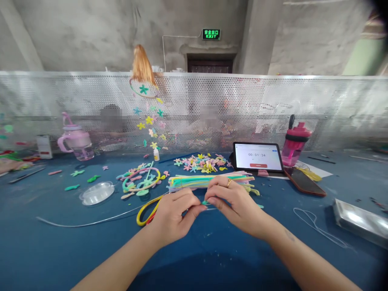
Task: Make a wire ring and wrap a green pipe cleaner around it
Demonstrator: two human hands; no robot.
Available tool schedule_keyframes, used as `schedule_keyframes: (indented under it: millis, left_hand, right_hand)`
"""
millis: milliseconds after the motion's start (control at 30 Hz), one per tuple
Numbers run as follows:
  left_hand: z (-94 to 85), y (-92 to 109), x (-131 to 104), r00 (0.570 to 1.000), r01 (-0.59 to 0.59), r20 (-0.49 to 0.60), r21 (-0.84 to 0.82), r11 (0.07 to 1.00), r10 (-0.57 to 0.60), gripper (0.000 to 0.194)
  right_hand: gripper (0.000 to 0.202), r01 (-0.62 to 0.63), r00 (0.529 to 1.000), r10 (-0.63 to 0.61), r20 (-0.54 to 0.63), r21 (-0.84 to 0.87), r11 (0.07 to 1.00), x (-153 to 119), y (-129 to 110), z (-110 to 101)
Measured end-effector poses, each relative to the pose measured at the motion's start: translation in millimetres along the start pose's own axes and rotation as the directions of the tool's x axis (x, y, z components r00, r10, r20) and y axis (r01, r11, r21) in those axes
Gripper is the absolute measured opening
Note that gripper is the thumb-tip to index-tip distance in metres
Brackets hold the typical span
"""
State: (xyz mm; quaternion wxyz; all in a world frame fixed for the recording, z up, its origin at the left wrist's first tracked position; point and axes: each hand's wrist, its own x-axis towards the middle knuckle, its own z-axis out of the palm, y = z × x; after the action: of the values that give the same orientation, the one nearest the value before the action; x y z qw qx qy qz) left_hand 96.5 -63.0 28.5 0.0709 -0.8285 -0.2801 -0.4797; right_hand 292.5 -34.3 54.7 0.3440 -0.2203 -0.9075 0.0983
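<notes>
My left hand (174, 216) and my right hand (233, 202) meet near the middle of the table, each with thumb and forefinger pinched. Between their fingertips is a small green piece of pipe cleaner (205, 203), mostly hidden by the fingers. A ring is on a finger of my right hand. Just beyond the hands lies a bundle of pastel pipe cleaners (182, 182). Partly hidden behind my left hand are scissors with yellow and red handles (142, 214). A clear thin line (81, 223) runs leftward from near that hand.
Behind the bundle sits a pile of pipe-cleaner flowers (206, 162). A hoop (159, 178) with shaped pieces and a clear dish (97, 193) are left. Right stand a tablet timer (257, 157), pink bottle (294, 143), phone (304, 182) and metal box (360, 222). A perforated screen (188, 93) edges the table.
</notes>
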Motion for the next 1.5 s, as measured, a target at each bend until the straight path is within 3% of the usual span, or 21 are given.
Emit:
schedule_keyframes:
  millis: [100,233,500,767,1000,1200,1500]
  left_hand:
    - [-2.4,2.2,4.7,0.993,0.078,-0.076,-0.095,0.992,-0.085,0.013]
    - [-4.2,1.4,5.4,0.991,0.105,-0.063,-0.134,0.985,-0.115,0.013]
    - [-4.7,-2.7,-0.5,0.991,-0.011,-0.136,-0.081,0.997,0.000,0.002]
    - [-12.8,-4.2,-1.4,0.995,-0.072,-0.063,-0.021,0.997,0.071,0.015]
    - [-10.5,-8.6,-4.1,0.996,-0.082,-0.037,0.065,0.995,0.085,0.017]
    - [-9.4,-11.0,-6.1,0.993,-0.114,-0.024,0.140,0.984,0.119,0.016]
    - [-10.6,-4.5,-2.7,0.964,-0.259,0.033,0.345,0.902,0.264,0.016]
  right_hand:
    - [0.016,-0.044,0.995,0.025,0.100,0.189,0.981,0.2,0.4,-0.2]
    - [0.018,-0.121,0.991,0.092,0.101,0.343,0.931,-0.5,-1.2,6.0]
    - [0.020,-0.183,0.982,0.143,0.121,0.455,0.871,-4.0,-4.2,16.9]
    - [0.025,-0.231,0.972,0.214,0.098,0.575,0.785,-4.6,-1.5,25.0]
    - [0.025,-0.220,0.970,0.244,0.008,0.464,0.858,-3.2,1.5,27.3]
    - [0.021,-0.193,0.978,0.206,0.012,0.412,0.890,-2.1,-0.6,26.2]
    - [0.014,-0.161,0.982,0.180,-0.057,0.246,0.956,-0.8,-12.0,12.7]
